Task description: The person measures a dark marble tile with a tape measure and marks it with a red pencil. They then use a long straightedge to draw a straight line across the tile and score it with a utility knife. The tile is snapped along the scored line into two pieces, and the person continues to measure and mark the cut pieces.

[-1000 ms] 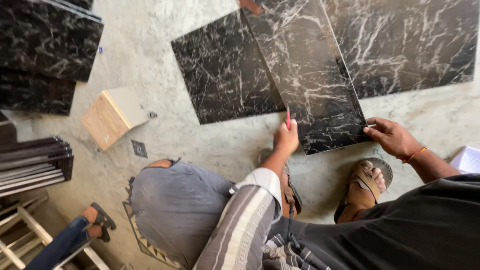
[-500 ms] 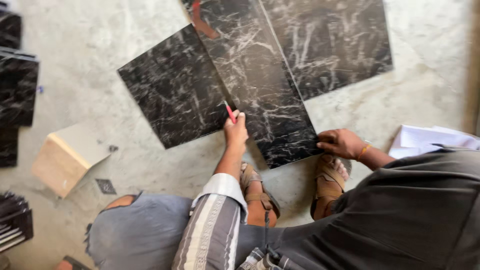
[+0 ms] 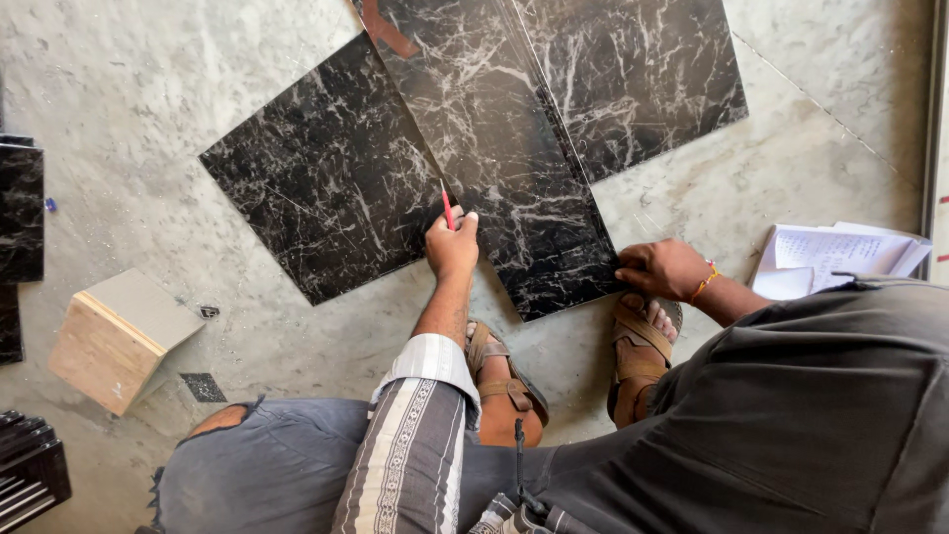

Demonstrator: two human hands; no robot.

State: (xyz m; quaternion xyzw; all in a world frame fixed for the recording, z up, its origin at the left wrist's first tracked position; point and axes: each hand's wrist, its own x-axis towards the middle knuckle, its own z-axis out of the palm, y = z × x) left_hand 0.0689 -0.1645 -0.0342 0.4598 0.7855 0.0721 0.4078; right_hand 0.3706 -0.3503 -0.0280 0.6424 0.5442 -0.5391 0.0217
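— Two hands are at work on the black marble-patterned tiles; which holds what?

— The left hand [image 3: 452, 247] is closed around a red pencil [image 3: 447, 209], fingers pinched together on its lower end. The tip points away from the person and rests on the narrow tile strip [image 3: 499, 158], right at the strip's left edge.

— And the other?

— The right hand [image 3: 664, 269] lies flat-fingered at the strip's near right corner, fingertips pressed on the edge, nothing clamped inside it. A thread band sits on that wrist.

— Where does the strip lie relative to the pencil grip?

— It runs from just beside the grip away up the frame, lying on top of two bigger pieces: the left tile [image 3: 316, 188] spreads out to the left of the grip, the right tile [image 3: 643, 79] lies beyond the right hand, further from the person.

— What else is around?

— Directly below the two hands are the person's sandalled feet, the left sandal [image 3: 504, 381] under the pencil hand and the right sandal [image 3: 638, 346] just under the other. Well off to the left of the pencil grip stands a wooden block [image 3: 114, 341] on the grey stone floor [image 3: 129, 89]. To the right of the right hand lies a notebook [image 3: 840, 257] with written pages.
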